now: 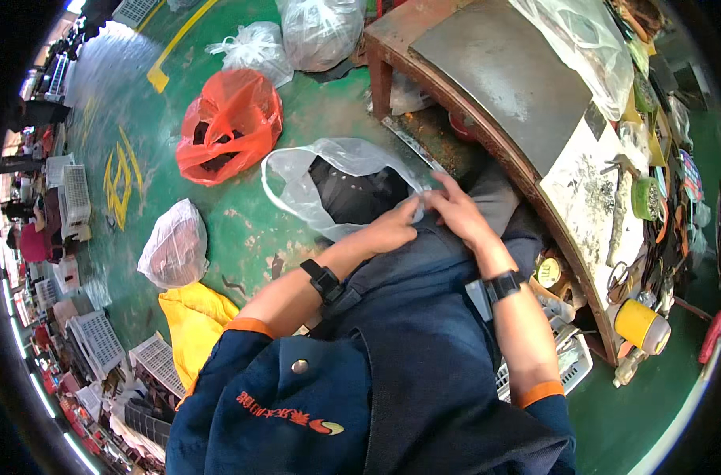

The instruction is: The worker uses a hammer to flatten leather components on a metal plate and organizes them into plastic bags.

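left hand (392,229) + right hand (455,210) – both pinching rim of clear bag (329,186) on lap, dark parts inside | floor (241,222) green, yellow lines – red bag (230,127), white bags (174,245) scattered, crates (99,340) left | workbench (495,79) right, grey plate top, cluttered edge

green floor (265,229) with plastic bags (230,127)

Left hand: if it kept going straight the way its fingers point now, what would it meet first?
The left hand points toward the right hand, already at the clear bag's rim, so it would probably meet those fingers first; depth is unclear.
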Action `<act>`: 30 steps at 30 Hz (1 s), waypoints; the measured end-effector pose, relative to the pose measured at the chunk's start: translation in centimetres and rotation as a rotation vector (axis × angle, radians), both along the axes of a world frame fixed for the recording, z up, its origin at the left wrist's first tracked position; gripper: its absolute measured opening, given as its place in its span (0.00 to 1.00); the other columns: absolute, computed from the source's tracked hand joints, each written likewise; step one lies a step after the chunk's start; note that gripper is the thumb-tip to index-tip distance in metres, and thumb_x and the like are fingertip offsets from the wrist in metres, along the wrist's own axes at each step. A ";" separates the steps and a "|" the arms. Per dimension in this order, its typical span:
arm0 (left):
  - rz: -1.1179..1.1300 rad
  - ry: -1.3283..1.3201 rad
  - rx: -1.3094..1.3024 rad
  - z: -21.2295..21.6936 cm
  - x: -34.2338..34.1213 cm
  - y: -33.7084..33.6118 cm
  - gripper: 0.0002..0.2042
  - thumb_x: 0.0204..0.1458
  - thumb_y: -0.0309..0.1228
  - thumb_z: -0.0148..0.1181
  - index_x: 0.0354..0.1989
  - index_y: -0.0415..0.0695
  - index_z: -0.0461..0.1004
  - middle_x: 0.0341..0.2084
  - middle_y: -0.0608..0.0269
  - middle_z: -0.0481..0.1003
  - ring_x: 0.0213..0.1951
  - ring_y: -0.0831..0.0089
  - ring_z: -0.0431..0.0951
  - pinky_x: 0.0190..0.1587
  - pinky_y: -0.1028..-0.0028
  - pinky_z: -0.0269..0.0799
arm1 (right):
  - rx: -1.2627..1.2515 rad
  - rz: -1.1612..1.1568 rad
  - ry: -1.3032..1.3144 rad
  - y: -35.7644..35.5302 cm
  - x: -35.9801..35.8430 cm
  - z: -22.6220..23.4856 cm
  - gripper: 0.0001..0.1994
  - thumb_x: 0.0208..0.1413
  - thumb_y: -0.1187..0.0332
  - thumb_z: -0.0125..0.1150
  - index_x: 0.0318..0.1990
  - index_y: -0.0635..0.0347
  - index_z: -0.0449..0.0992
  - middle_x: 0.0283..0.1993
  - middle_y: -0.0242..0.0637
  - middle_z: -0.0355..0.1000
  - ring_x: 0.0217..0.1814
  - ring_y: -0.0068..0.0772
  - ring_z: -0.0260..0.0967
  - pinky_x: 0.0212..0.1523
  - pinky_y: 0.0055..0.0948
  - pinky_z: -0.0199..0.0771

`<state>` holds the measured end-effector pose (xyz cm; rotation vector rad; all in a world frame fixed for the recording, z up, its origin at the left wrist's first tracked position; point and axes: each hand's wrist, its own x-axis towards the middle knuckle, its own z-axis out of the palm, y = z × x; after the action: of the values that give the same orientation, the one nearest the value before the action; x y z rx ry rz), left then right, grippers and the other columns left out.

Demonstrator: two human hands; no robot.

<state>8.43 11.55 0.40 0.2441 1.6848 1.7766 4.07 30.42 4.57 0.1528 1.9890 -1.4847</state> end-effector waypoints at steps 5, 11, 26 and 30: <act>-0.130 0.363 -0.287 -1.1 0.4 -0.1 0.40 0.45 0.18 0.50 0.72 0.36 0.46 0.67 0.46 0.60 0.69 0.60 0.59 0.70 0.66 0.52 | 0.122 0.164 0.186 -0.4 -0.6 -3.5 0.22 0.59 0.61 0.60 0.60 0.59 0.72 0.40 0.38 0.77 0.41 0.29 0.74 0.40 0.29 0.73; -0.037 -0.070 -0.047 0.4 -1.6 -6.7 0.34 0.50 0.14 0.47 0.71 0.42 0.56 0.59 0.58 0.70 0.60 0.73 0.70 0.63 0.70 0.65 | -0.197 -0.041 -0.139 0.4 -0.8 -1.4 0.16 0.62 0.63 0.56 0.55 0.58 0.76 0.37 0.32 0.77 0.37 0.22 0.73 0.38 0.24 0.73; -0.309 0.461 -0.351 10.4 -6.1 -1.7 0.18 0.48 0.20 0.50 0.47 0.39 0.79 0.33 0.52 0.81 0.38 0.60 0.82 0.47 0.65 0.76 | -0.126 0.045 0.056 0.2 -0.8 -3.3 0.15 0.57 0.74 0.53 0.50 0.56 0.79 0.38 0.38 0.79 0.40 0.31 0.76 0.42 0.30 0.74; -0.109 0.791 -0.312 18.0 -14.2 2.7 0.17 0.49 0.20 0.50 0.47 0.39 0.79 0.51 0.50 0.76 0.51 0.57 0.77 0.52 0.63 0.74 | -0.132 0.090 0.162 0.6 -0.3 -3.6 0.17 0.55 0.71 0.56 0.52 0.56 0.79 0.39 0.40 0.80 0.41 0.35 0.78 0.43 0.34 0.75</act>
<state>-5.78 14.21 18.36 0.9703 2.3948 1.3781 3.72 31.07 0.96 -0.1147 1.9872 -1.6072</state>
